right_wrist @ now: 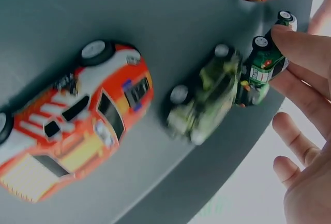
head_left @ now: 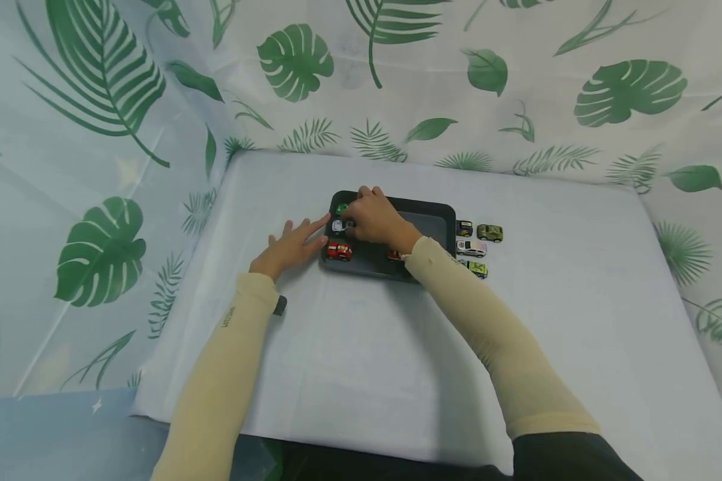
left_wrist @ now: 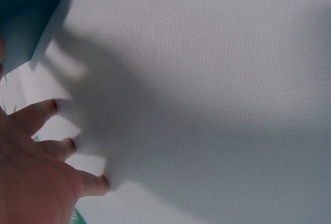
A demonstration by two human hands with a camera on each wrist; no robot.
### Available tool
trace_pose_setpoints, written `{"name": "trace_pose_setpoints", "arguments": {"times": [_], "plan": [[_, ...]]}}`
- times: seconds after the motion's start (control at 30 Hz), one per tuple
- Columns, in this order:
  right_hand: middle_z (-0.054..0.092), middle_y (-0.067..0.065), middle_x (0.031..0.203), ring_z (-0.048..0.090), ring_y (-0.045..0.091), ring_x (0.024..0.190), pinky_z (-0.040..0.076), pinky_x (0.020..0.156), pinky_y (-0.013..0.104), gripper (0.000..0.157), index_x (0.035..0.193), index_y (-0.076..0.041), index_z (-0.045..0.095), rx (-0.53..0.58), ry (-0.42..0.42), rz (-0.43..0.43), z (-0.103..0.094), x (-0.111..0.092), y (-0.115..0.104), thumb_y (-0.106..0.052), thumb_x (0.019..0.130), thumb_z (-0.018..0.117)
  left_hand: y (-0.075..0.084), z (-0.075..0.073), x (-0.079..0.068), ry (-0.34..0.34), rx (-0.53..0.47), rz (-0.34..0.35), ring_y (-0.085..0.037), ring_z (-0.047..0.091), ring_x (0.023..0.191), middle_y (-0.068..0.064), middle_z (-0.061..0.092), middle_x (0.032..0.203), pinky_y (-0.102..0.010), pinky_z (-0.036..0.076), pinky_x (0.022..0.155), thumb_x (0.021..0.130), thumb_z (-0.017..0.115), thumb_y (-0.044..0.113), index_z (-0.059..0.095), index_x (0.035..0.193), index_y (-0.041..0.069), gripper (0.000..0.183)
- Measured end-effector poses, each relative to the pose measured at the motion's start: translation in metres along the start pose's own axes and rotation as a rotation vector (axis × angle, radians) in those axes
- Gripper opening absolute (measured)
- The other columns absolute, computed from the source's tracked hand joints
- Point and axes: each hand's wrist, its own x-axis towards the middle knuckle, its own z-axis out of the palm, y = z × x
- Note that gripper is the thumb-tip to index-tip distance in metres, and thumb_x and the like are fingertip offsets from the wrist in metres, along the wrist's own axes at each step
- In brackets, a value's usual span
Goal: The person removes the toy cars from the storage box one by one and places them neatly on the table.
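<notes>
A dark tray (head_left: pixel 367 267) holds several toy cars. My right hand (head_left: pixel 374 217) reaches into its left part; in the right wrist view its thumb and fingers pinch a dark green toy car (right_wrist: pixel 265 61). Close beside that car sits a green camouflage toy car (right_wrist: pixel 209 97), and a larger-looking orange and white toy car (right_wrist: pixel 88 120) is nearer the camera. In the head view a red toy car (head_left: pixel 339 251) lies near the tray's left front corner. With fingers spread, my left hand (head_left: pixel 291 247) touches the tray's left edge; some of its fingertips rest on the white cloth.
Right of the tray, on the white-covered table (head_left: pixel 348 354), stand a camouflage car (head_left: pixel 489 232), a dark blue car (head_left: pixel 464 228), a white car (head_left: pixel 471 248) and a lime car (head_left: pixel 477 268). A small black object (head_left: pixel 280 305) shows by my left wrist. Leaf-print curtains (head_left: pixel 427 87) border the table.
</notes>
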Motion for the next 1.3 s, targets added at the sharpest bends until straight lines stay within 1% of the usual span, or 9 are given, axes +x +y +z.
{"name": "trace_pose_setpoints", "arguments": {"times": [0.17,0.3,0.47,0.57,0.77,1.07,1.3], "plan": [[0.079,0.005,0.118,0.056,0.035,0.111,0.042,0.096,0.053,0.034,0.130,-0.017,0.081,0.040,0.007,0.020,-0.012,-0.009,0.003,-0.030,0.098,0.082,0.000,0.000,0.001,-0.006,0.007,0.000,-0.047,-0.012,0.161,-0.017,0.007,0.178,-0.076,-0.010,0.120,0.114,0.042,0.055,0.019,0.173,0.039,0.065],[0.079,0.004,0.119,0.055,0.036,0.114,0.041,0.096,0.053,0.034,0.131,-0.017,0.080,0.056,0.021,0.028,-0.021,-0.017,0.007,-0.030,0.099,0.082,0.000,0.000,0.001,-0.002,0.014,0.004,-0.047,-0.012,0.161,-0.017,0.007,0.178,-0.076,-0.009,0.120,0.115,0.042,0.055,0.019,0.173,0.039,0.065],[0.080,0.006,0.113,0.056,0.037,0.113,0.041,0.094,0.054,0.032,0.128,-0.015,0.081,0.080,0.066,0.032,-0.030,-0.033,0.017,-0.026,0.098,0.083,0.001,0.002,0.003,-0.002,0.015,0.005,-0.045,-0.012,0.161,-0.015,0.006,0.179,-0.075,-0.010,0.120,0.115,0.042,0.054,0.018,0.173,0.039,0.065],[0.080,0.007,0.112,0.055,0.037,0.111,0.040,0.091,0.054,0.031,0.125,-0.014,0.082,0.099,0.096,0.034,-0.035,-0.043,0.026,-0.024,0.096,0.085,0.002,0.002,0.002,-0.002,0.012,0.002,-0.045,-0.012,0.161,-0.016,0.007,0.179,-0.075,-0.010,0.120,0.115,0.042,0.053,0.018,0.173,0.039,0.065],[0.079,0.009,0.118,0.052,0.037,0.112,0.037,0.090,0.054,0.031,0.124,-0.012,0.083,0.115,0.123,0.066,-0.046,-0.066,0.047,-0.023,0.095,0.087,0.000,0.001,0.000,-0.006,0.001,0.005,-0.046,-0.013,0.161,-0.016,0.007,0.179,-0.076,-0.011,0.119,0.115,0.043,0.053,0.019,0.173,0.040,0.065],[0.079,0.013,0.115,0.051,0.040,0.115,0.037,0.096,0.061,0.030,0.122,-0.008,0.083,0.147,0.173,0.093,-0.070,-0.108,0.075,-0.017,0.094,0.087,0.001,0.000,-0.003,-0.009,0.004,0.013,-0.046,-0.013,0.161,-0.015,0.006,0.179,-0.078,-0.011,0.118,0.115,0.042,0.053,0.017,0.173,0.039,0.064],[0.078,0.016,0.115,0.050,0.042,0.118,0.036,0.096,0.061,0.030,0.123,-0.005,0.081,0.144,0.163,0.178,-0.076,-0.138,0.095,-0.013,0.095,0.085,0.004,0.001,-0.004,-0.021,-0.001,0.027,-0.049,-0.013,0.160,-0.018,0.006,0.178,-0.079,-0.011,0.117,0.116,0.041,0.050,0.017,0.174,0.034,0.065]]}}
